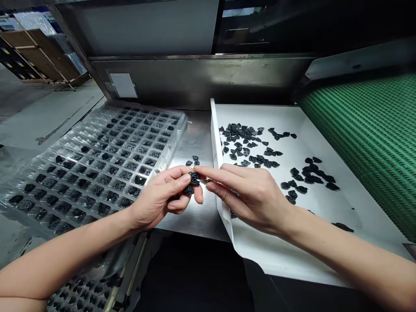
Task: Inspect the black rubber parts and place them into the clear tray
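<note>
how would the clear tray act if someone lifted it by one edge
The tray would probably flex, since it looks like thin, see-through plastic. Black parts sit in it with no visible cover, so tilting might spill some. Its glossy surface may feel slippery.

A shiny metal table (199,141) stands in front of a big metal wall (195,78). A white paper (123,85) is on the left side of the wall. Higher up there is a flat grey panel (149,28), and next to it a very dark part (282,26) with a small bright patch of light (242,12). On the right is a wide green belt (373,130). On the left, the floor (19,123) is grey with dark marks (42,140). Far back, big brown boards (42,52) lean on a rack with thin bars.
</note>
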A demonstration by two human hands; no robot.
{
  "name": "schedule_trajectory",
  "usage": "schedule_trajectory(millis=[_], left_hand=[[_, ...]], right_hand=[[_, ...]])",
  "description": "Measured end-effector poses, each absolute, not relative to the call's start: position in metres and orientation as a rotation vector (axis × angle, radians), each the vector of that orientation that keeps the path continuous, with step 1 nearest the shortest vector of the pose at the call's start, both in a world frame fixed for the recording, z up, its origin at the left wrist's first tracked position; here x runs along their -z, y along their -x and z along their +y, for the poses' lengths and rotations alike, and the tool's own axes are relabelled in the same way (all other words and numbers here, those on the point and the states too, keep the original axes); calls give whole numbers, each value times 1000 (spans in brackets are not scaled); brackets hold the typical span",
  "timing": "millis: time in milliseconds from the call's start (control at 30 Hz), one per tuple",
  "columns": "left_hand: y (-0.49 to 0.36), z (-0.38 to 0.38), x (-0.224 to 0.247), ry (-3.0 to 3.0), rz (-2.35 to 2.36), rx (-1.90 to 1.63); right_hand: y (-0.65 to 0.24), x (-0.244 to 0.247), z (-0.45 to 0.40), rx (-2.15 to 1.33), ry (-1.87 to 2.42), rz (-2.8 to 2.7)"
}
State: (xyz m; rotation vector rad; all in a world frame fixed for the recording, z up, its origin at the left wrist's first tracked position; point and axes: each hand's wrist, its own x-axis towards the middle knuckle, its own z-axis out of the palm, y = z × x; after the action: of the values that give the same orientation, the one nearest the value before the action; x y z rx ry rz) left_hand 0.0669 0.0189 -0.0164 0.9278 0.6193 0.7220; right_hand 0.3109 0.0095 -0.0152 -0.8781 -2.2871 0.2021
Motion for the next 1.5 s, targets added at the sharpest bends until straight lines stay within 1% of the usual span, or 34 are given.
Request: schedule_trajectory(millis=[1500], left_hand=[[-60,21,16,-913,636,-655]], right_hand=[[-309,10,7,-388,880,-2194]])
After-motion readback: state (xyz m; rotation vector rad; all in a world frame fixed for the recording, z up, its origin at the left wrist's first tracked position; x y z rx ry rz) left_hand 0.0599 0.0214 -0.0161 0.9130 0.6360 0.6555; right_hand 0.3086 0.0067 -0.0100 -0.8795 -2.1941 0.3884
